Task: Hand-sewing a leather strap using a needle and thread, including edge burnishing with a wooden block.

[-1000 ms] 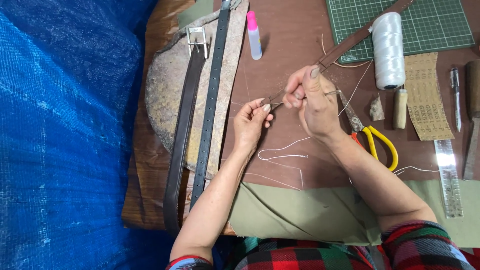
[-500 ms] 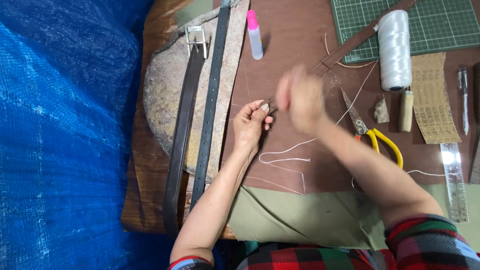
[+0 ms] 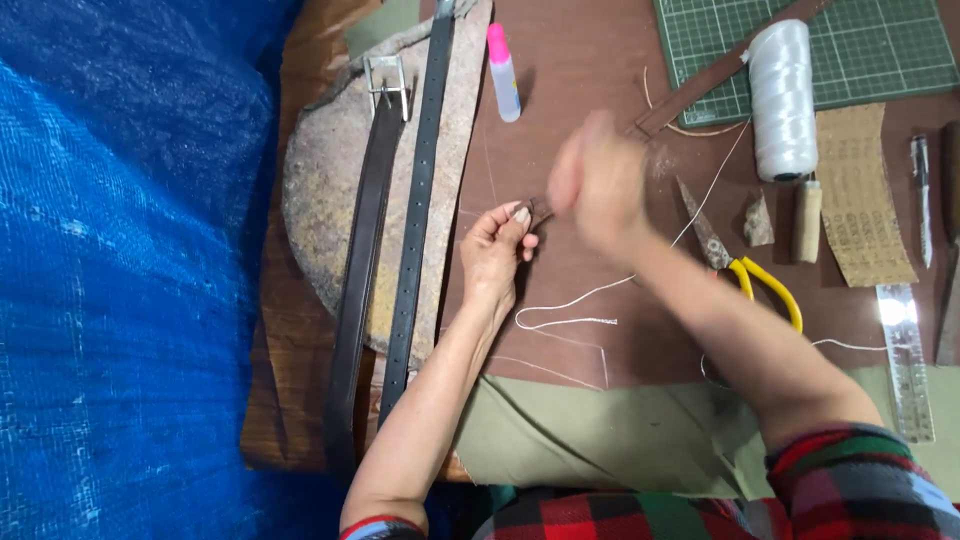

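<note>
**Leatherwork table: hands and items in view**

- Left hand (image 3: pixel 497 245): fingers pinched shut on the near end of a narrow brown leather strap (image 3: pixel 700 82), held just above the table (image 3: pixel 590 60).
- Right hand (image 3: pixel 598 180): raised just beside the left hand, over the strap; heavily blurred, so how far it is closed and what it holds cannot be told.
- Strap: runs diagonally from the left hand's fingertips up and right to the corner of the green cutting mat (image 3: pixel 870 45); its middle is hidden behind the right hand.
- White thread (image 3: pixel 565 308): loose strand lying on the table below the hands; another strand runs towards the white thread spool (image 3: pixel 782 100), which lies on the mat's edge.
- Two dark belts (image 3: pixel 395 250): side by side on a rough stone slab (image 3: pixel 318 190) left of the hands, one with a metal buckle (image 3: pixel 386 78).
- Small bottle with pink cap (image 3: pixel 503 72): above the left hand.
- Yellow-handled scissors (image 3: pixel 745 265): right of the right forearm.
- Perforated tan strip (image 3: pixel 860 195), metal ruler (image 3: pixel 905 360): far right.
- Olive cloth (image 3: pixel 600 440): near edge of the table.
- Blue tarpaulin (image 3: pixel 130 270): at the left.
</note>
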